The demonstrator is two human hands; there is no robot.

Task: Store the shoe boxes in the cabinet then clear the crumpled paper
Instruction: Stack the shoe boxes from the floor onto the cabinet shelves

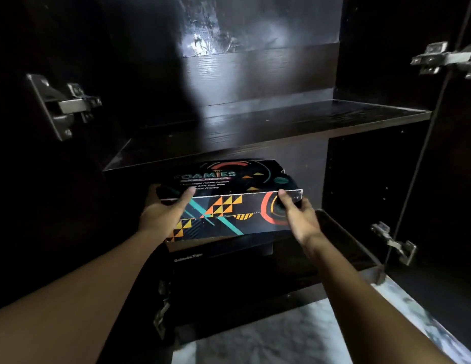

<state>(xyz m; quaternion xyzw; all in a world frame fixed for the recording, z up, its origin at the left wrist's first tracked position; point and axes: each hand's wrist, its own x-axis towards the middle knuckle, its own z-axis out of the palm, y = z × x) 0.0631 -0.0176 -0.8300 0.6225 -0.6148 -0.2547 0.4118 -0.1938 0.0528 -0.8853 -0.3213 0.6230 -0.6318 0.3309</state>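
L hand; R hand grip shoebox

The black cardboard shoe box with FOAMIES lettering, orange triangles, teal stripes and red rings is sitting lid-up and closed at the mouth of the dark wooden cabinet, in the lower compartment just under the middle shelf. It is riding a little askew, right end higher. The left hand is gripping its near-left corner and the right hand is pinching the near-right lid edge. Directly beneath it, a plain black shoe box with small white lettering is lying flat in the same compartment. Whether the two are touching is hard to tell.
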